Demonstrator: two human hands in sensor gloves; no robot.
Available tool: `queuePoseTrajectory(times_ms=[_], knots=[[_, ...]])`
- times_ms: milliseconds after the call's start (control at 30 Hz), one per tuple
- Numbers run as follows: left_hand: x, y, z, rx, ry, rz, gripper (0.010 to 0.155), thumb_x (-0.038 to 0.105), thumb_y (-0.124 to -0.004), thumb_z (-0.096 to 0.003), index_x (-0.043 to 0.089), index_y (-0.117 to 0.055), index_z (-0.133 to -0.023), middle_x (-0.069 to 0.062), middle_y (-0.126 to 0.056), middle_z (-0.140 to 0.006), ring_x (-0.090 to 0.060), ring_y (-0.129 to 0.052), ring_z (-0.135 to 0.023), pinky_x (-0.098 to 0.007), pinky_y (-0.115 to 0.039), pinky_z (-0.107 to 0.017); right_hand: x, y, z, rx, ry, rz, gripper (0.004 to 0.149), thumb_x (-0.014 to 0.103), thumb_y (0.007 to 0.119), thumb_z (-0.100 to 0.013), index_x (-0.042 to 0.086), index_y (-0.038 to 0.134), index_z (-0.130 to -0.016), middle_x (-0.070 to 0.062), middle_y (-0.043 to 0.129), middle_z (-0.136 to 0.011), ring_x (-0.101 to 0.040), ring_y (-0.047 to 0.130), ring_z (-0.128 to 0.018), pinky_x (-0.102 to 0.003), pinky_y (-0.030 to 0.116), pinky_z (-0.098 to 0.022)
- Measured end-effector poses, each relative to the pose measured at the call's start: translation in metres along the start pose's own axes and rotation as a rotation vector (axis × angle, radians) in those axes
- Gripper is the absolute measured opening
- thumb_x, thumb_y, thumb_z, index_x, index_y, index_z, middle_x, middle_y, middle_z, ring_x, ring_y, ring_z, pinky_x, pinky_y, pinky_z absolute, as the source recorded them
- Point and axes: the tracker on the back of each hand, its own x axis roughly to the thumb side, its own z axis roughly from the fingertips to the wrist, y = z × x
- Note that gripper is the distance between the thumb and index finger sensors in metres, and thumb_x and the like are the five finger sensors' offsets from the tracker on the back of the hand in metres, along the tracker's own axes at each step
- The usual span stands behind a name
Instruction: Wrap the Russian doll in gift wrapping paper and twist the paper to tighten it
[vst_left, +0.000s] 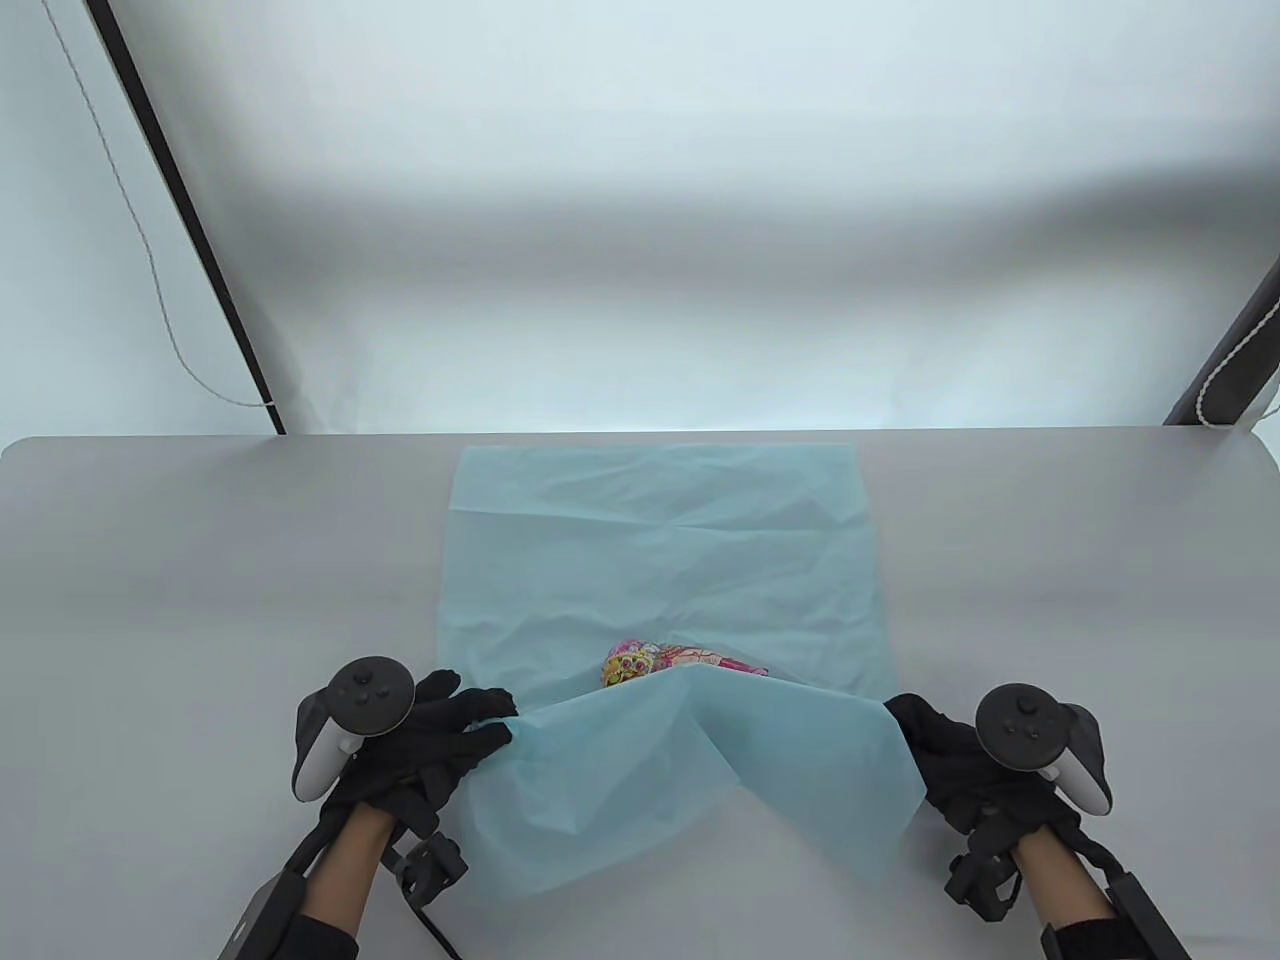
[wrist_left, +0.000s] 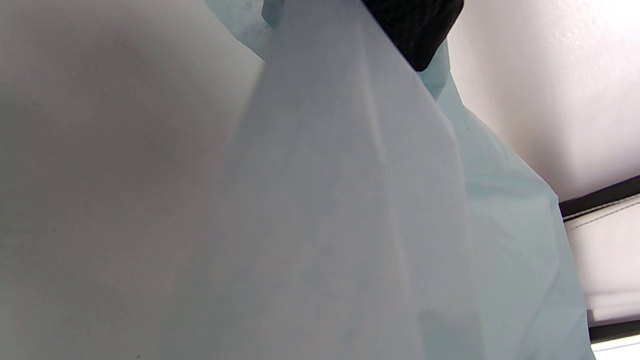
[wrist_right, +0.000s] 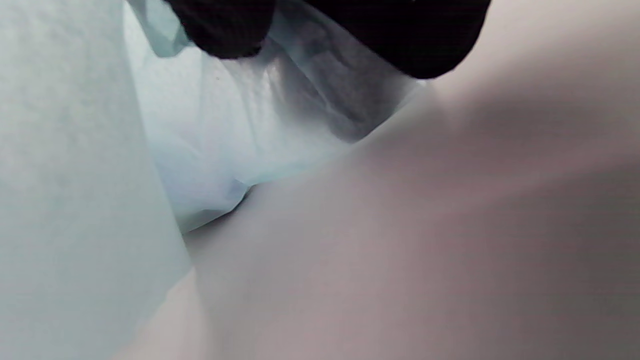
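A light blue sheet of wrapping paper (vst_left: 660, 560) lies flat on the grey table, reaching to its far edge. The Russian doll (vst_left: 655, 665), pink and yellow patterned, lies on the sheet; only its top shows above the lifted near edge of the paper. My left hand (vst_left: 470, 725) pinches the paper's near left corner and holds it raised. My right hand (vst_left: 915, 730) grips the near right corner, also lifted. The raised paper (wrist_left: 350, 200) fills the left wrist view below a black fingertip (wrist_left: 415, 25). In the right wrist view the gloved fingers (wrist_right: 225, 25) hold the paper (wrist_right: 225, 125) close.
The grey table (vst_left: 150, 600) spreads wide on both sides of the sheet. A white backdrop rises behind it. Black poles (vst_left: 190, 230) with thin cords stand at the back left and back right (vst_left: 1235, 340).
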Motion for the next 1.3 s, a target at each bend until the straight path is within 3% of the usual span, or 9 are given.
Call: queuePoseTrajectory(times_ms=[233, 500, 867, 1133, 1300], knots=[[-0.003, -0.001, 0.0, -0.077, 0.034, -0.012, 0.041, 0.036, -0.082, -0.0569, 0.021, -0.077, -0.095, -0.014, -0.096, -0.094, -0.04, -0.056, -0.11, -0.071, -0.019, -0.07, -0.003, -0.004, 0.0, 0.023, 0.023, -0.029, 0.044, 0.036, 0.07, -0.063, 0.02, 0.063, -0.103, -0.013, 0.099, -0.09, -0.023, 0.104, -0.073, -0.047, 0.08, -0.064], [-0.013, 0.003, -0.001, -0.151, 0.076, 0.116, 0.043, 0.039, -0.082, -0.0568, 0.013, -0.082, -0.09, -0.008, -0.108, -0.071, -0.027, -0.085, -0.092, -0.069, -0.04, -0.071, -0.013, -0.001, -0.004, 0.123, 0.101, -0.262, 0.047, 0.04, 0.071, -0.065, 0.008, 0.068, -0.099, -0.01, 0.106, -0.072, -0.018, 0.108, -0.054, -0.043, 0.085, -0.053], [-0.026, 0.0, -0.002, -0.193, 0.273, 0.45, 0.044, 0.04, -0.082, -0.0594, 0.004, -0.083, -0.087, -0.008, -0.11, -0.063, -0.027, -0.092, -0.083, -0.063, -0.053, -0.069, -0.018, 0.008, -0.007, 0.041, 0.294, -0.581, 0.048, 0.045, 0.076, -0.066, 0.002, 0.08, -0.087, -0.007, 0.109, -0.055, -0.015, 0.108, -0.036, -0.04, 0.088, -0.042], [-0.023, 0.001, 0.0, -0.089, 0.411, 0.454, 0.045, 0.043, -0.081, -0.0596, 0.007, -0.084, -0.086, -0.007, -0.11, -0.059, -0.03, -0.095, -0.076, -0.063, -0.06, -0.064, -0.009, 0.006, -0.013, -0.064, 0.445, -0.547, 0.046, 0.045, 0.079, -0.066, 0.002, 0.087, -0.076, -0.006, 0.11, -0.045, -0.014, 0.107, -0.027, -0.04, 0.089, -0.037], [-0.023, 0.006, -0.01, -0.046, 0.595, 0.446, 0.046, 0.044, -0.081, -0.0593, 0.006, -0.084, -0.085, -0.005, -0.11, -0.055, -0.029, -0.097, -0.072, -0.062, -0.062, -0.062, -0.005, 0.006, -0.024, -0.098, 0.559, -0.467, 0.045, 0.045, 0.079, -0.066, 0.001, 0.088, -0.074, -0.006, 0.11, -0.044, -0.016, 0.106, -0.027, -0.042, 0.089, -0.037]])
